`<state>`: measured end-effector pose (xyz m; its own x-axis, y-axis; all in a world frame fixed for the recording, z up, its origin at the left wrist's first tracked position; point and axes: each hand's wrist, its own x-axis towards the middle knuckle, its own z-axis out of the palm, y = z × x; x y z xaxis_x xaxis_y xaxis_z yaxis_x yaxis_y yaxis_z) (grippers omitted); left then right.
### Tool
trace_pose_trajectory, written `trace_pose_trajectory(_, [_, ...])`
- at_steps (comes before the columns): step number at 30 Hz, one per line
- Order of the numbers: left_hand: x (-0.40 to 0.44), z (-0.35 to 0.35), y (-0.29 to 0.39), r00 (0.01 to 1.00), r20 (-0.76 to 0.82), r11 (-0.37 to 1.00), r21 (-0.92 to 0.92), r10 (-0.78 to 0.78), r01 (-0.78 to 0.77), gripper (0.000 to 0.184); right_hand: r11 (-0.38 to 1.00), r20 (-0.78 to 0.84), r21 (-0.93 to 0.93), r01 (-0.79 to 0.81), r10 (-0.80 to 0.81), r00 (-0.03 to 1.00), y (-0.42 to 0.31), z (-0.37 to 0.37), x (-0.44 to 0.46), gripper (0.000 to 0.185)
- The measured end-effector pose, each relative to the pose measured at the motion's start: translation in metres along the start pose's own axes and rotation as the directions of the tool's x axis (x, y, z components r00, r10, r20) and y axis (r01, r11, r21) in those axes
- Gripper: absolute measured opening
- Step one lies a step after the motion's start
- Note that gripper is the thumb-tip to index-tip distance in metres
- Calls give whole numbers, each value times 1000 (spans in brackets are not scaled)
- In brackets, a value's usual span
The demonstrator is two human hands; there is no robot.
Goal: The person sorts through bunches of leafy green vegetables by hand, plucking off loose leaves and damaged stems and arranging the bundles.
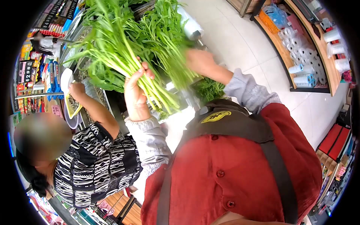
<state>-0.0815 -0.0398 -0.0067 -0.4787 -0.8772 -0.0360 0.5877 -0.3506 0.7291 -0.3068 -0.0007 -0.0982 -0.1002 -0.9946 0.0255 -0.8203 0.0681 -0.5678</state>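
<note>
My left hand (pixel 135 92) is closed around the pale stems of a bunch of leafy greens (pixel 122 47), which looks like water spinach. The leaves point away from me and the cut ends hang toward my apron (pixel 225 122). To the right, my right hand (pixel 198 63) is smeared by motion beside a second heap of the same greens (pixel 163 32). Its fingers do not show clearly, so I cannot tell whether it grips any stems. Below that hand lie finer-leaved greens (pixel 210 89).
On the left a person in a patterned top (pixel 99 165) holds a white scoop-like thing (pixel 66 80). A clear plastic bag roll (pixel 189 23) stands beyond the greens. A wooden shelf (pixel 333 80) with rolls is at right, above the tiled floor (pixel 255 48).
</note>
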Motion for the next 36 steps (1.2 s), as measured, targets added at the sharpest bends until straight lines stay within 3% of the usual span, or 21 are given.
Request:
trace_pose_trajectory(4, [4,-27,-30,985,-150,996,-41,-86,81,32,994,58,-85,-65,70,996,10,34,32,24])
trace_pose_trajectory(6, [1,-27,-36,978,-184,995,27,-93,99,32,996,23,84,-34,32,999,19,40,39,23])
trace_pose_trajectory(7, [0,-31,-38,976,-188,994,-9,-107,108,31,996,27,79,-29,27,999,23,39,43,23])
trace_pose_trajectory(9, [0,-33,-42,969,-216,993,-49,-120,112,31,919,236,338,-201,124,964,28,31,50,24])
trace_pose_trajectory(10, [1,-33,-43,970,-207,991,-69,-131,119,32,922,241,334,-198,120,963,28,27,50,24])
trace_pose_trajectory(12, [4,-33,-45,972,-180,987,-87,-149,135,32,599,410,675,-431,181,894,28,17,50,27])
trace_pose_trajectory(14, [8,-33,-47,974,-173,987,-89,-144,130,32,612,428,662,-433,165,888,24,15,54,26])
trace_pose_trajectory(16, [10,-33,-48,975,-170,988,-87,-144,131,31,838,236,454,-302,214,948,15,16,53,27])
trace_pose_trajectory(17, [12,-33,-48,975,-170,990,-40,-143,138,32,839,234,454,-301,213,948,13,19,54,27])
trace_pose_trajectory(19, [16,-32,-50,975,-171,990,6,-139,142,32,978,23,183,-103,101,995,16,30,56,25])
trace_pose_trajectory(23, [20,-34,-51,974,-185,991,-3,-132,134,32,972,122,201,-124,101,987,19,35,66,26])
trace_pose_trajectory(25, [21,-32,-49,967,-227,991,44,-116,129,31,844,338,381,-377,253,907,10,18,70,25])
trace_pose_trajectory(26, [22,-35,-50,965,-233,991,41,-117,130,31,845,344,378,-379,252,904,11,15,69,25])
trace_pose_trajectory(28, [28,-42,-52,959,-255,988,50,-127,144,31,468,455,747,-472,156,876,17,5,66,22])
trace_pose_trajectory(30, [36,-46,-55,951,-279,981,99,-131,164,32,437,457,776,-456,109,883,19,-3,63,19])
trace_pose_trajectory(32, [36,-52,-53,945,-304,983,96,-120,156,32,289,373,891,-350,-24,928,13,-3,55,16])
trace_pose_trajectory(36, [45,-51,-61,960,-252,986,84,-120,145,31,289,325,913,-287,-92,941,-7,-23,27,12])
